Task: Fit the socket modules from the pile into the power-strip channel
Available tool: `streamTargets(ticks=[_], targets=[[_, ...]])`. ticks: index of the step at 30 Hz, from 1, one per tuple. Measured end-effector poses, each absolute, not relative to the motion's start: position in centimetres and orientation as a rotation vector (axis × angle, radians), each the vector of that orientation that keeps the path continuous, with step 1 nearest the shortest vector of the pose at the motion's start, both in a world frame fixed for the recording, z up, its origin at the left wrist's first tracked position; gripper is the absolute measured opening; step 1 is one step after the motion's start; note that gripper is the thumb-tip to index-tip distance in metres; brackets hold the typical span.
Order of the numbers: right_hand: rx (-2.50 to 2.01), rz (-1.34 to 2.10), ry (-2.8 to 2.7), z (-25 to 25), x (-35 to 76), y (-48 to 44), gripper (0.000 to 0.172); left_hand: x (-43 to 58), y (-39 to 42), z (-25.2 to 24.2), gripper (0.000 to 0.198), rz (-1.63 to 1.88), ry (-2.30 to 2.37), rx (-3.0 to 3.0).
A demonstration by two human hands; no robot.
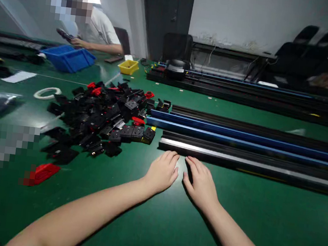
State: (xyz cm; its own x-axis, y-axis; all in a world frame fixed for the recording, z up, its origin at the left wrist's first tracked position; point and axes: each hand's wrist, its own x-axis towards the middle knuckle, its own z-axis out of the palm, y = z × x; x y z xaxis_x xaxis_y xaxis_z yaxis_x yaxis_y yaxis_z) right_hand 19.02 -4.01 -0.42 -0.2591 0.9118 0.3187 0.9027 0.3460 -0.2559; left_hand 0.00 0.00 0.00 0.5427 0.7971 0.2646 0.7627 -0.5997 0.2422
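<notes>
My left hand (pixel 162 172) rests on the green table (pixel 151 232), its fingers loosely bent and the thumb apart, holding nothing. Beside it lies my right hand (pixel 201 182), also open, with a small gap of bare tabletop between the two. The fingertips of both hands are close to the front side of a long black rail with a silver stripe (pixel 222 155); whether they touch it I cannot tell. Behind that rail run long blue rails (pixel 210 133). To the left of my hands is a heap of black socket-like modules (pixel 106 112) with several red pieces among them.
A red piece (pixel 45 172) and a white tape ring (pixel 47 93) lie at left. Farther back are a blue bin (pixel 69 59), a yellow tray (pixel 128 67) and more long rails (pixel 244 94). Across the table, a person (pixel 103 29) holds a dark tool (pixel 64 34).
</notes>
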Motion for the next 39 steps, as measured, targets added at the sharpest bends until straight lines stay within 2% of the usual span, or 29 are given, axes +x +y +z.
streamTargets(ticks=[39], targets=[[-1.627, 0.104, -2.179, 1.0, 18.7, -4.2, 0.048, -0.5, 0.0, 1.9, 0.045, 0.491, 1.339, 2.65]])
